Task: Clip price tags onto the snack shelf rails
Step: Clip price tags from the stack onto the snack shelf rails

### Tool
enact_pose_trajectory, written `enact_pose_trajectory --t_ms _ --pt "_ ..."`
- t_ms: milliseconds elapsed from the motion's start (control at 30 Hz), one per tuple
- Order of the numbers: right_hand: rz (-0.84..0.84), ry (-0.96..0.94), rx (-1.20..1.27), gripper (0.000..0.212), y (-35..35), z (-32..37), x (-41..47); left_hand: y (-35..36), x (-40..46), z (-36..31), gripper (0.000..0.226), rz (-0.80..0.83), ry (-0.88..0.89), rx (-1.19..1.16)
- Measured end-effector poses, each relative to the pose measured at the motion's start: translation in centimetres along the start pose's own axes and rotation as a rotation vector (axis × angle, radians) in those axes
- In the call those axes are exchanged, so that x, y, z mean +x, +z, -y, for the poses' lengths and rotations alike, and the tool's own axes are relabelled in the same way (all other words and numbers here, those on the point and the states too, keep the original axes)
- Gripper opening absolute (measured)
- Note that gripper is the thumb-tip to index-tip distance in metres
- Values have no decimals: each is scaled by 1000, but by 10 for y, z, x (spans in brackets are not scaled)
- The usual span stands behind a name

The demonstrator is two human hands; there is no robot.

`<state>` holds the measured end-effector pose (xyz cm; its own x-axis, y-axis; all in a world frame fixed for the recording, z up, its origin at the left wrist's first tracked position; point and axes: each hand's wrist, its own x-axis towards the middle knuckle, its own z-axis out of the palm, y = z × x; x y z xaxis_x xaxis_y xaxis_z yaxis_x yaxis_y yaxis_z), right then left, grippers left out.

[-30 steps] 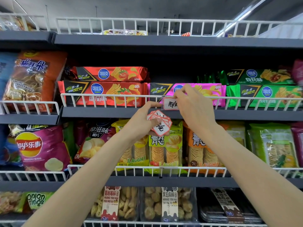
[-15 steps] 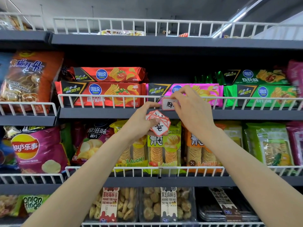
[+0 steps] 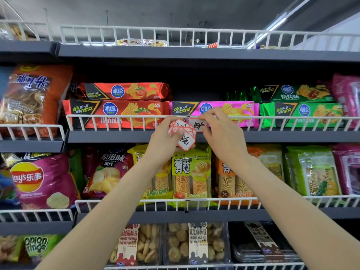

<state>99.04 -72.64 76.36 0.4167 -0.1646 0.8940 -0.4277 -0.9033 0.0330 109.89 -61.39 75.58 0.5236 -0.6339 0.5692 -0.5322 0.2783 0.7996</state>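
The right hand point(image 3: 224, 135) is pinching a price tag point(image 3: 196, 124) against the white wire rail point(image 3: 116, 116) along the snack shelf's front edge to clip it, while the left hand point(image 3: 165, 138) is gripping the spare tags point(image 3: 183, 134) just beside, ready to feed.

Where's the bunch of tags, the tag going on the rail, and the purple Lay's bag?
stack of price tags point(image 3: 184, 138), head view, on the front tag's white face.
price tag at the rail point(image 3: 196, 124), head view, on its handwritten middle.
Lay's bag point(image 3: 41, 180), head view, just right of the logo.
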Motion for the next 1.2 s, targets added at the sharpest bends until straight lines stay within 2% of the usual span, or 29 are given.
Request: enact_pose_trajectory --t_ms 200,300,533,700,933,1200 --pt "35 173 439 22 -5 -4 -9 13 -4 3 24 -50 13 -79" --pt "155 249 601 16 -8 -5 -21 23 -12 5 18 -40 27 -130" --pt "229 386 647 22 0 -15 -47 48 -30 20 17 4 -134 -318" --pt "244 464 725 15 12 -28 -75 60 -45 41 21 33 -327 -523" --pt "354 489 810 4 26 -42 -104 73 -69 67 22 19 -363 -426" --pt "425 487 812 5 30 -55 -127 86 -91 83 24 -103 -304 -340"
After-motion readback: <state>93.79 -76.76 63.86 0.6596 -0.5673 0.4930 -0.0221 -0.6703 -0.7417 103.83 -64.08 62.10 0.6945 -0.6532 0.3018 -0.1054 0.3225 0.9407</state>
